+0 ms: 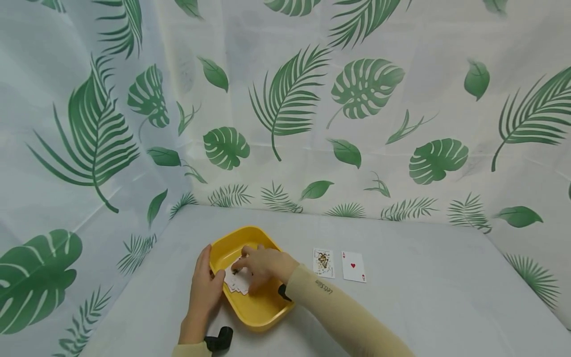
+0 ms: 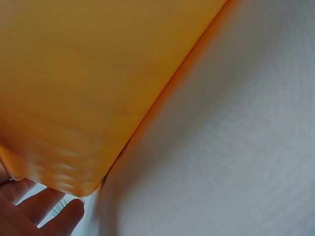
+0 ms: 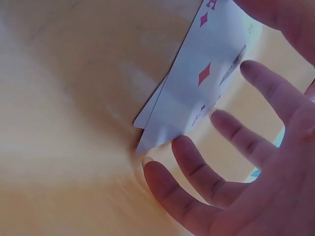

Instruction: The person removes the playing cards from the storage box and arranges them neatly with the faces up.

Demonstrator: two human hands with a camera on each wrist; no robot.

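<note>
A yellow plastic tub (image 1: pixel 256 317) with rounded corners stands on the table, turned at an angle. My left hand (image 1: pixel 206 285) holds its left side, thumb over the rim and fingers outside; the left wrist view shows those fingertips by a corner of the wall. Inside the tub lie several overlapping white playing cards (image 1: pixel 237 283). My right hand (image 1: pixel 264 265) reaches in over them with spread, slightly bent fingers. In the right wrist view an ace of diamonds (image 3: pixel 194 83) lies on top of another card, fingertips at its edge. The hand hides part of the cards.
Two playing cards lie face up on the table right of the tub: a joker-like picture card (image 1: pixel 323 263) and an ace of hearts (image 1: pixel 354 267). The pale table (image 1: pixel 424 297) meets white leaf-print walls (image 1: pixel 308 124) behind and at the sides.
</note>
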